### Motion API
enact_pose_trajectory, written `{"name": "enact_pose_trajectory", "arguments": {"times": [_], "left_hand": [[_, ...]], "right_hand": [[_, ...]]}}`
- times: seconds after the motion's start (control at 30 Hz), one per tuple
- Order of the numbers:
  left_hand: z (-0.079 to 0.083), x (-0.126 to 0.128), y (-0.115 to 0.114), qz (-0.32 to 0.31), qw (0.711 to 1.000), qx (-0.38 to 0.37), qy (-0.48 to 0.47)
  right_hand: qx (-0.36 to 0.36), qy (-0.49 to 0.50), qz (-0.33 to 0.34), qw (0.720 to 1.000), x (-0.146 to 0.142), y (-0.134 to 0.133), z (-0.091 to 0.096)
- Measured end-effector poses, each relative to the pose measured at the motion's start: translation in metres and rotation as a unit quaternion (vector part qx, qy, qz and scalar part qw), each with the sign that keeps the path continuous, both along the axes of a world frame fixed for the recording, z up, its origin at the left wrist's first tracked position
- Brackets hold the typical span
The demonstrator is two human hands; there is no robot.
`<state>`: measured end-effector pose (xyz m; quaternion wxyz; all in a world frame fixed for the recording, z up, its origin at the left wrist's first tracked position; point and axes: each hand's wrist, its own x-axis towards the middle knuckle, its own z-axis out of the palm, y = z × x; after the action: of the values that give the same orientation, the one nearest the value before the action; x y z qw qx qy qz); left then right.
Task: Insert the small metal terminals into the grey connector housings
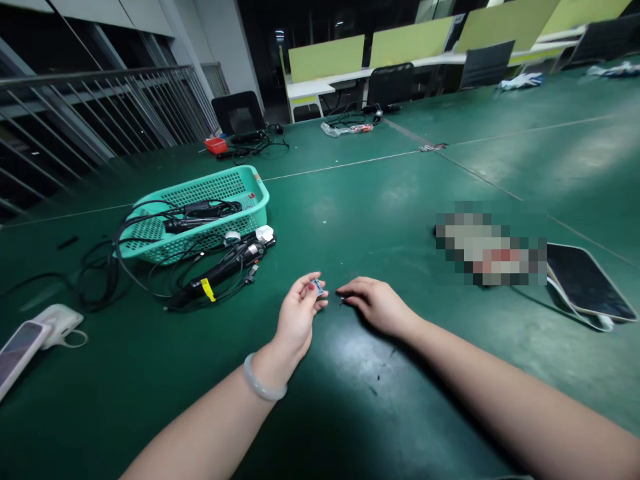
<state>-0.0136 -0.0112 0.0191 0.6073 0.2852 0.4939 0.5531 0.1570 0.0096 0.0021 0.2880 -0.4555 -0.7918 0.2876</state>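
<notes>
Between the thumb and fingers of my left hand (297, 313) is a small flat blue-grey piece (318, 287) with pale marks, like a little circuit board; the fingers cover part of it. My right hand (377, 303) rests on the green table just to the right, its thumb and index finger drawn close together. A tiny dark piece with a bright spot (343, 302) shows at those fingertips, too small to name. The two hands are a short gap apart, low over the table.
A teal basket (260, 200) with black corded tools stands left; another black corded tool (220, 277) lies before it. A white-cased phone (23, 353) is far left. At right are a blurred-out object (493, 250) and a dark-screened phone (593, 280) with a white strap.
</notes>
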Motion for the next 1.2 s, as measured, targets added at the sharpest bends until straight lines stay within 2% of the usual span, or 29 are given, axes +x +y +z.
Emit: {"name": "enact_pose_trajectory", "arguments": {"times": [0.17, 0.33, 0.43, 0.57, 0.7, 0.97, 1.1, 1.2], "left_hand": [[-0.005, 0.001, 0.001, -0.021, 0.999, -0.002, -0.03], [-0.01, 0.0, 0.002, -0.04, 0.999, 0.004, -0.023], [-0.011, 0.0, 0.003, -0.053, 0.999, 0.006, -0.008], [-0.012, 0.001, 0.002, -0.078, 0.997, 0.011, 0.02], [-0.012, 0.0, 0.001, -0.083, 0.996, 0.01, 0.026], [-0.012, 0.002, 0.001, -0.087, 0.995, 0.013, 0.039], [-0.009, 0.002, 0.0, -0.1, 0.993, 0.013, 0.059], [-0.008, 0.002, -0.001, -0.117, 0.991, 0.021, 0.064]], "right_hand": [[-0.008, -0.01, -0.02, 1.0, 0.003, -0.001, 0.004], [0.011, -0.066, 0.003, 0.998, -0.002, -0.004, 0.004], [0.009, -0.051, 0.0, 0.999, -0.002, -0.005, 0.004], [-0.018, 0.003, -0.046, 0.999, 0.002, -0.004, 0.006], [-0.021, 0.008, -0.075, 0.997, 0.006, -0.003, 0.006], [-0.004, -0.084, -0.027, 0.996, 0.006, -0.006, 0.003], [0.004, -0.088, -0.02, 0.996, 0.004, -0.006, 0.003], [-0.001, -0.05, -0.049, 0.998, 0.006, -0.007, 0.008]]}}
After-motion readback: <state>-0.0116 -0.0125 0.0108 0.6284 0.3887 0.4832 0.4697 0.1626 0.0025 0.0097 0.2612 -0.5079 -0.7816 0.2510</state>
